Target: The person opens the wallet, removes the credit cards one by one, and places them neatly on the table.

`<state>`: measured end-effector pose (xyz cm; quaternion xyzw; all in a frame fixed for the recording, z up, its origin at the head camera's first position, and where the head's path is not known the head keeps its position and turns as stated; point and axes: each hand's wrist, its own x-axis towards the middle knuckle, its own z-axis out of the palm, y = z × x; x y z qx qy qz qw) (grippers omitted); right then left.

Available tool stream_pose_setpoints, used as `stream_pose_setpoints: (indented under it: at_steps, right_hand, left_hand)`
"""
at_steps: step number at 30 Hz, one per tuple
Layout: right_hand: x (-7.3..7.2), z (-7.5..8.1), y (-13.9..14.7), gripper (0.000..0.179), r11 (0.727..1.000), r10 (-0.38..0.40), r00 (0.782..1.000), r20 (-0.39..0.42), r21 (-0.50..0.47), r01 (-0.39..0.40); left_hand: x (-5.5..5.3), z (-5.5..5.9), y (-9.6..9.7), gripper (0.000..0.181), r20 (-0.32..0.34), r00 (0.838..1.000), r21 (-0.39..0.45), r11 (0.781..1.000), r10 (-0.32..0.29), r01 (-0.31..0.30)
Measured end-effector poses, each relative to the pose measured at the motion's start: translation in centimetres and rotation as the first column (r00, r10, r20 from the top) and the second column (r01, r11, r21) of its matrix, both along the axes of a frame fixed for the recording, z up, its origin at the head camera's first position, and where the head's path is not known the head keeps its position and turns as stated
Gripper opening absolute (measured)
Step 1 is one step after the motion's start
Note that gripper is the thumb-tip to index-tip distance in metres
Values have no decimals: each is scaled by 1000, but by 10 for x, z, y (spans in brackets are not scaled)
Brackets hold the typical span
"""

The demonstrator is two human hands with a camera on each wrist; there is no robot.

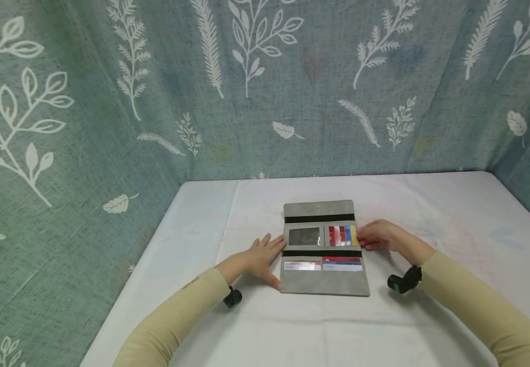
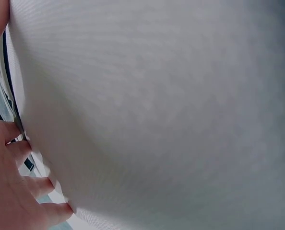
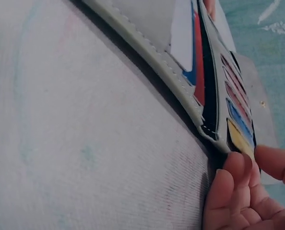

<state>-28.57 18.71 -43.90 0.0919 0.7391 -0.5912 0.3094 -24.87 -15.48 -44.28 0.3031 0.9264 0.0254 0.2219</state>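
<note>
A grey long wallet [image 1: 324,283] lies unfolded on the white-covered table. Its middle panel has a clear window [image 1: 304,236] on the left and red, blue and yellow cards in slots on the right. More cards [image 1: 342,264] sit in the lower panel. My left hand [image 1: 259,260] rests with spread fingers against the wallet's left edge. At the right edge, beside the yellow card [image 3: 238,136], my right hand [image 1: 379,236] pinches the wallet between thumb and curled fingers. Whether those fingertips also touch the yellow card cannot be told.
A white cloth [image 1: 255,331] covers the table. Behind and at the sides hangs a green-blue curtain [image 1: 246,127] with white leaf prints. Black wrist cameras sit by the left cuff [image 1: 232,297] and the right cuff [image 1: 404,280].
</note>
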Motion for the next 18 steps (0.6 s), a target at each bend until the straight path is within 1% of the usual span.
stream_pose_setpoints:
  at_steps: [4,7,9,13,16,18]
  right_hand:
    - [2,-2,1,17,1000,22,999,-28,-14,-23]
    - [4,-4,0,10,1000,23,998,-54,12,-22]
    - [5,-5,0,9,999,36,996,-78,36,-34]
    - [10,-6,-3,15,995,24,994,-106,98,-13]
    - [16,-6,-9,24,986,-20,991,-135,159,42]
    - [20,-7,-14,30,979,-45,982,-184,187,80]
  left_hand:
    - [0,0,0,117,-5,1000,-3,1000,-1,1]
    - [1,0,0,117,1,1000,-2,1000,2,-2]
    - [1,1,0,117,7,1000,1,1000,5,-5]
    - [2,1,0,117,12,1000,4,1000,8,-8]
    - [2,1,0,117,6,1000,4,1000,6,-6]
    - [2,2,1,117,0,1000,4,1000,4,-4]
